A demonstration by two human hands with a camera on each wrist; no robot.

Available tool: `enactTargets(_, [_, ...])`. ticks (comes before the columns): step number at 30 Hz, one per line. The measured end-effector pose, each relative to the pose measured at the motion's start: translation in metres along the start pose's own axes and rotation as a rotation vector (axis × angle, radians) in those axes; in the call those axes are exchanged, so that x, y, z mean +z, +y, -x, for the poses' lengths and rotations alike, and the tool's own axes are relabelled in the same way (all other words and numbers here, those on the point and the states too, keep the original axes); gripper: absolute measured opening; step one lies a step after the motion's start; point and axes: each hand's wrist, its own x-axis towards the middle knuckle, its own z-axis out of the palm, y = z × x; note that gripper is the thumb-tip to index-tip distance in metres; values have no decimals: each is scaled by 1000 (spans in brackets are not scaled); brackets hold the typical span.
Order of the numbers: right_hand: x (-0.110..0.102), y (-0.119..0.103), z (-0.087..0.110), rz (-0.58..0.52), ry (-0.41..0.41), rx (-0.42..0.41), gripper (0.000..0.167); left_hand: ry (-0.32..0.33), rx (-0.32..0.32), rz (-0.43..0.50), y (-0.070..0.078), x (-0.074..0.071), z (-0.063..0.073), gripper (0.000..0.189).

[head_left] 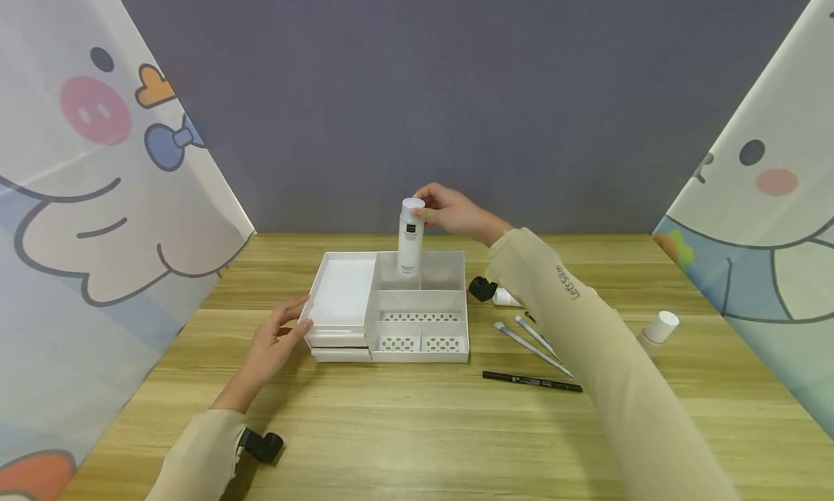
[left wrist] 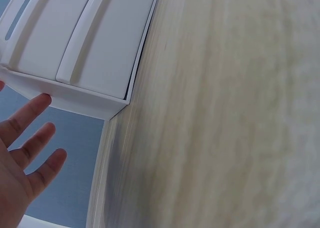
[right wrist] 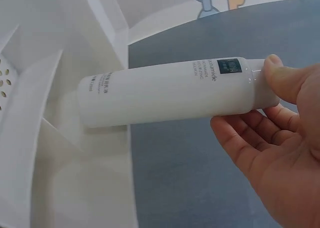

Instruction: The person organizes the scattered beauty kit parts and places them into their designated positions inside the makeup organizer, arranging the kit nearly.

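Note:
A white lotion bottle [head_left: 410, 247] stands upright, its lower end inside the back compartment of a white desk organizer [head_left: 344, 287]. My right hand [head_left: 456, 215] grips it by the cap. In the right wrist view, thumb and fingers pinch the cap end of the bottle [right wrist: 165, 95], whose base is between the compartment walls; whether it touches the floor I cannot tell. On the organizer's left side, my left hand [head_left: 274, 342] rests with spread, relaxed fingers. The left wrist view shows the fingers [left wrist: 32, 145] by the side wall and two drawer fronts [left wrist: 112, 38].
Right of the organizer lie makeup brushes [head_left: 531, 347], a black pen [head_left: 531, 381] and a white tube [head_left: 504, 297] partly behind the right sleeve. Farther right is a bottle with a white cap [head_left: 663, 326]. A grey panel [head_left: 554, 124] stands behind the table.

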Motion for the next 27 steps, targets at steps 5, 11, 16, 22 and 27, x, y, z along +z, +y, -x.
enactTargets(5, [15,4,-5,-24,24,-9,32,-2,-3,5,1,0,0,42])
enactTargets(11, [33,9,-7,-50,20,-30,30,-1,10,6,1,0,0,41])
enactTargets(16, [47,12,-8,-11,19,-32,30,3,11,0,0,-1,0,41])
enactTargets(22, [59,15,-6,29,15,-16,30,3,5,6,0,-2,1,41])
enactTargets(27, [66,20,-5,41,10,-31,30,6,2,14,0,-2,1,41])
